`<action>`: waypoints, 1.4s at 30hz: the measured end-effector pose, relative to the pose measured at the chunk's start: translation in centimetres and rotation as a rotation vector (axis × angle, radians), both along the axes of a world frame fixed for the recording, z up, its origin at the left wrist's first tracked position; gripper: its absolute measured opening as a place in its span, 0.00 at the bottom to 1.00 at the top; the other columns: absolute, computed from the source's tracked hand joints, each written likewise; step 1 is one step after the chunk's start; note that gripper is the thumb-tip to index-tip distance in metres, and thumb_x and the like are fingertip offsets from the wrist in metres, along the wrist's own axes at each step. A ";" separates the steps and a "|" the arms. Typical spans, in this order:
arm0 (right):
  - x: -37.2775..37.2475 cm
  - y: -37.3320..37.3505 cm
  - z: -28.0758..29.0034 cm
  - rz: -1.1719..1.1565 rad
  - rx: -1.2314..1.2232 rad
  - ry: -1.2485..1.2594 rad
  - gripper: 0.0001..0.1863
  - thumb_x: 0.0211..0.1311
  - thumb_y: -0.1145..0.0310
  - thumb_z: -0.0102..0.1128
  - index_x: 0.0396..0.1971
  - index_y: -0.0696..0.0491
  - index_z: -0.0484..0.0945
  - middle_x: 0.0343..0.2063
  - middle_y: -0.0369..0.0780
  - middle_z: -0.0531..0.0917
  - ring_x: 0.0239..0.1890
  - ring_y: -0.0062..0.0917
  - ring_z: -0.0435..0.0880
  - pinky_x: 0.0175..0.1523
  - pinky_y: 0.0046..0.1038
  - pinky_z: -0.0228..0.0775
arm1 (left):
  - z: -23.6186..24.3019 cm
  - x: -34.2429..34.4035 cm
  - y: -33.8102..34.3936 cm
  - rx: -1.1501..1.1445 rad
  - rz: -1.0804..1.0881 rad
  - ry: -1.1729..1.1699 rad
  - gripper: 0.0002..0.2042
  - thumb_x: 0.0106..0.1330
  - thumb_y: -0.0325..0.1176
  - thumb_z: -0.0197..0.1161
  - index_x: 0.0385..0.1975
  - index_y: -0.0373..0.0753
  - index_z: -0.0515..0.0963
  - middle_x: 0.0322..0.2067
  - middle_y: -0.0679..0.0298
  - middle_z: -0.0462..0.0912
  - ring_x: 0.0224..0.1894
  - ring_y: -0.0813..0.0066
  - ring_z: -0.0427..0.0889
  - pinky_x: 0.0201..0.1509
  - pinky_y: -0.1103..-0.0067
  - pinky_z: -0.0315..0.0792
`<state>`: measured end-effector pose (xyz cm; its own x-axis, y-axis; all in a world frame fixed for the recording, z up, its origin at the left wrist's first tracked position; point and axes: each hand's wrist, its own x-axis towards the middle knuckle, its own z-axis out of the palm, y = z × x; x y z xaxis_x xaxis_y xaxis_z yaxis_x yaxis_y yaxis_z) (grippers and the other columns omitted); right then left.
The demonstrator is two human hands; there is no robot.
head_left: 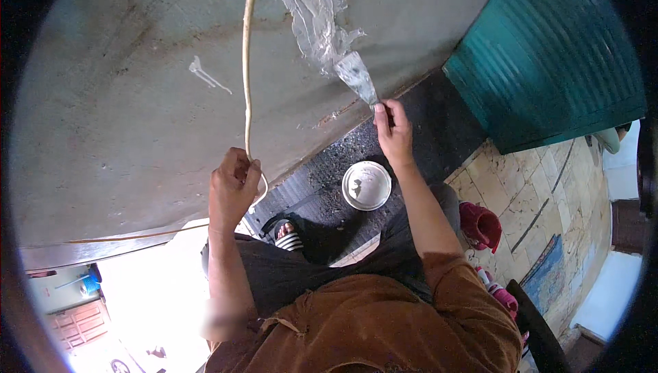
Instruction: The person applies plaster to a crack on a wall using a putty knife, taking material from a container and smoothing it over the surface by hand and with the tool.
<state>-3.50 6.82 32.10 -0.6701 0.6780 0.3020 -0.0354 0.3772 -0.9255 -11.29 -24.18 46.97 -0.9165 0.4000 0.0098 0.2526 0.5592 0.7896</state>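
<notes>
My left hand (233,184) grips a pale cable (248,44) that runs up across the grey, stained wall (137,126) and loops below my fingers. My right hand (394,133) holds a putty knife (355,75) by its handle end, its white-smeared blade at the lower edge of a rough white patch of filler (315,9) on the wall. A separate thin white smear (205,75) is left of the cable. Below, between my hands, a round white container (367,184) with pale paste inside rests on a dark mat (315,164).
A teal corrugated panel (541,57) stands at upper right. Tiled flooring (507,174) carries red items (480,225) and a blue patterned mat (541,270). My sandalled foot (288,239) is on the dark strip. A bright opening (151,291) is at lower left.
</notes>
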 end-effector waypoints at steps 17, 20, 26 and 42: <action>-0.5 0.1 10.5 -0.037 0.080 0.163 0.14 0.70 0.60 0.61 0.41 0.57 0.75 0.21 0.39 0.81 0.23 0.23 0.80 0.32 0.28 0.72 | -0.1 0.1 0.4 -0.012 0.017 0.007 0.07 0.65 0.29 0.64 0.32 0.33 0.74 0.17 0.65 0.76 0.17 0.83 0.74 0.22 0.81 0.66; -0.9 0.6 14.6 -0.074 0.162 0.182 0.14 0.70 0.59 0.61 0.40 0.55 0.77 0.24 0.42 0.84 0.26 0.31 0.84 0.34 0.31 0.74 | -0.3 0.0 0.1 -0.019 0.006 0.012 0.07 0.65 0.29 0.64 0.32 0.33 0.74 0.17 0.65 0.76 0.17 0.83 0.74 0.22 0.80 0.66; -0.4 0.4 14.1 -0.119 0.216 0.013 0.15 0.69 0.54 0.61 0.41 0.52 0.78 0.26 0.46 0.85 0.29 0.43 0.86 0.34 0.37 0.75 | 0.0 0.1 0.4 -0.001 -0.005 0.027 0.07 0.66 0.29 0.64 0.32 0.33 0.74 0.18 0.64 0.77 0.18 0.82 0.76 0.22 0.80 0.69; 2.3 -1.4 8.6 -0.070 -0.003 -0.042 0.17 0.71 0.55 0.58 0.42 0.56 0.77 0.23 0.43 0.83 0.26 0.31 0.85 0.34 0.34 0.74 | 0.4 0.0 0.5 -0.021 -0.030 0.034 0.05 0.68 0.27 0.60 0.33 0.33 0.72 0.18 0.64 0.77 0.18 0.81 0.78 0.22 0.80 0.72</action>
